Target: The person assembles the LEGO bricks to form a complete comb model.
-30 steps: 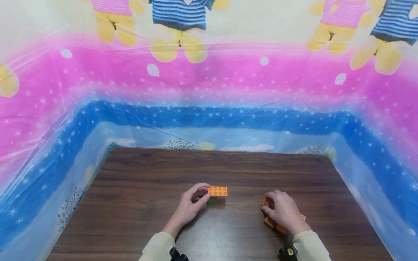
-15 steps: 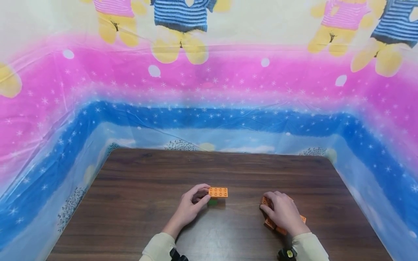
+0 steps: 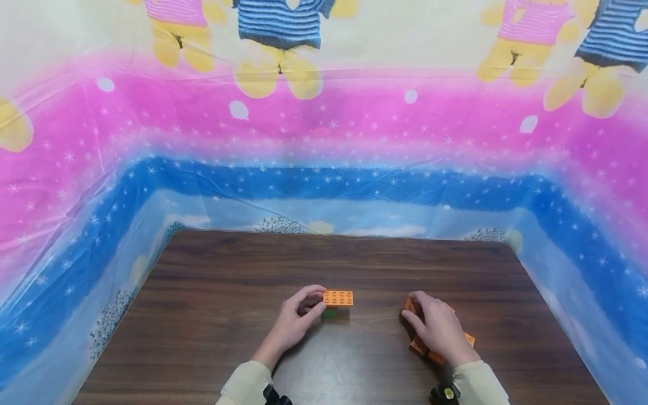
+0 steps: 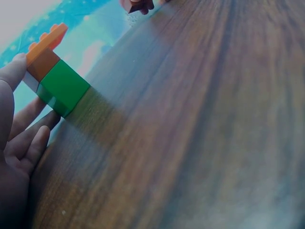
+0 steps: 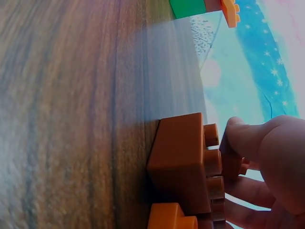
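My left hand (image 3: pixel 295 316) holds a small stack of toy building bricks by its left side. A flat orange eight-stud brick (image 3: pixel 338 298) tops the stack and juts out to the right; a brown brick (image 4: pixel 44 64) and a green brick (image 4: pixel 64 88) lie under it, the green one down at the tabletop. My right hand (image 3: pixel 439 323) pinches a dark brown brick (image 5: pixel 231 163) between thumb and fingers, much of it hidden by the hand. Close beside that piece, a larger brown brick (image 5: pixel 178 162) rests on the table with its studs showing.
More orange bricks lie under and around the right hand, one brick (image 3: pixel 418 344) by its near side and another orange brick (image 3: pixel 471 340) by the wrist. The dark wooden table (image 3: pixel 243 264) ends at a patterned cloth (image 3: pixel 324 183) hung around its back and sides.
My right hand has shifted slightly up and left with the brown brick, its thumb farther from the near bricks. The left hand and its stack have stayed in place.
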The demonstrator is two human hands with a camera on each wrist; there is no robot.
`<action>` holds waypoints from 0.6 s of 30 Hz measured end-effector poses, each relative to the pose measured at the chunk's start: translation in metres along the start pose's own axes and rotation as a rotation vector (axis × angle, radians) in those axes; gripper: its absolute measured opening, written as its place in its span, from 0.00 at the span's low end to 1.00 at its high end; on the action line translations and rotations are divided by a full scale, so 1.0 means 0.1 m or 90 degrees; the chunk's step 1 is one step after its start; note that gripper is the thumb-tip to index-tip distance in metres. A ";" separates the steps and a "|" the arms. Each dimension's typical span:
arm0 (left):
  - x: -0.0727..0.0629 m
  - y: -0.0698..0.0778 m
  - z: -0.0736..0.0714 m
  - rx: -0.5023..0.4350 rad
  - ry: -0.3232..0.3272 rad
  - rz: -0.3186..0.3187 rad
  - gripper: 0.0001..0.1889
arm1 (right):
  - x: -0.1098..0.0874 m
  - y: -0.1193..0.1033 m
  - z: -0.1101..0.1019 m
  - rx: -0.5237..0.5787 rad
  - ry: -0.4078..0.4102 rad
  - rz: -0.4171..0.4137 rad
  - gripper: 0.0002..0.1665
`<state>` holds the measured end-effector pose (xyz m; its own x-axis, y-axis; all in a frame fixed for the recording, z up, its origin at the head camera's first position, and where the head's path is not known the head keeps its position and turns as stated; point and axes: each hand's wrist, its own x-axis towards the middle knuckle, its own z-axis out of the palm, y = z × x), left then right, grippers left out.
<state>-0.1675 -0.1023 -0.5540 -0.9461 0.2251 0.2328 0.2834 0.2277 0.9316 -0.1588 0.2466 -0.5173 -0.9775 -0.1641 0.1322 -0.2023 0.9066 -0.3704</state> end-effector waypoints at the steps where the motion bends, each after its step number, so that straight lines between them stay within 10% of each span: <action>1: 0.00 0.00 0.00 -0.001 0.001 0.004 0.15 | 0.00 0.00 0.00 0.006 0.003 -0.004 0.24; 18: 0.00 -0.01 0.00 -0.009 -0.003 0.004 0.14 | -0.01 -0.06 0.07 0.083 0.077 -0.079 0.26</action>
<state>-0.1677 -0.1030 -0.5549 -0.9435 0.2312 0.2374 0.2871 0.2128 0.9340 -0.1569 0.2386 -0.5217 -0.9322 -0.2156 0.2908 -0.3336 0.8235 -0.4589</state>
